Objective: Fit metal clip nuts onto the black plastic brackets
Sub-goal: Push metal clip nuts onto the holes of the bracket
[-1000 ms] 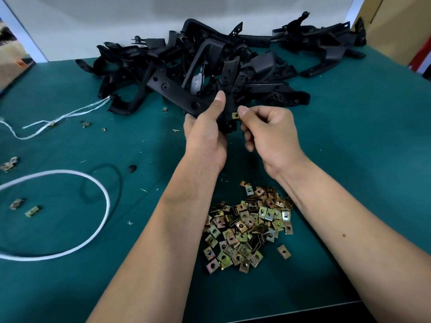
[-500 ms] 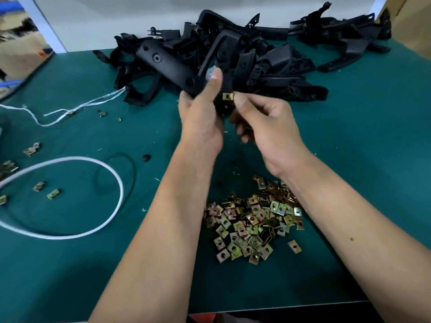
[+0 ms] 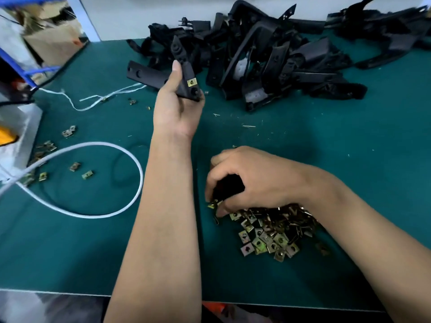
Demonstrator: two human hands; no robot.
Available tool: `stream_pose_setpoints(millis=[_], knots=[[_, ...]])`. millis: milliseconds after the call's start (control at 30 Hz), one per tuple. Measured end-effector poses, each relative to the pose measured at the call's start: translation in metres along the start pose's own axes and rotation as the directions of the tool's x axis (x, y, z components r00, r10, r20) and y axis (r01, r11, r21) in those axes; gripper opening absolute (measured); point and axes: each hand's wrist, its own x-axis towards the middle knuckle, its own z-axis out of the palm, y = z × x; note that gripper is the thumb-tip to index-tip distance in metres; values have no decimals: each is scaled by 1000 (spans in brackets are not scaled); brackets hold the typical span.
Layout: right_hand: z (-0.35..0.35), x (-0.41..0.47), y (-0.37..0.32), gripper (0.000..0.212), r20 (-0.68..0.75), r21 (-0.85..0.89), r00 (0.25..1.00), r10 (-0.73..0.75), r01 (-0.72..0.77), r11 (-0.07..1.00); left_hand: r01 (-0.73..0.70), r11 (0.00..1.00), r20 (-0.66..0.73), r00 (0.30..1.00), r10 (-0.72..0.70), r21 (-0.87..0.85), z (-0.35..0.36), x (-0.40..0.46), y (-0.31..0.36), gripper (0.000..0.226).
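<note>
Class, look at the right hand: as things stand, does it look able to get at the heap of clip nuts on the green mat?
Probably yes. The right hand is already down at the near-left edge of the clip nut heap, its fingers pinching at a nut there. Nothing lies between them; the left hand holds the bracket well clear.

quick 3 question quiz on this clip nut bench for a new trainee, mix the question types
1. True or false: the bracket in the left hand already carries a clip nut.
2. Where is the right hand? A) on the bracket heap B) at the nut pile C) on the white cord
3. Fill in: loose nuts also lie on the ___ side of the mat.

Key: 1 true; 2 B; 3 left
</note>
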Motion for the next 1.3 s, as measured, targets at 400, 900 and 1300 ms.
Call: stream_pose_setpoints(millis=[400,900,1300], knots=[[-35,-37,36,11,-93,114,975,202,-191,975,156,977,69,984,-167,147,17,-12,-44,22],[-42,-36,70,17,-642,763,475,602,312,567,244,851,233,893,-384,465,25,-34,-78,10],[-44,-38,70,10,-557,822,426,713,406,399,325,851,194,881,-431,413,31,-43,-84,27]])
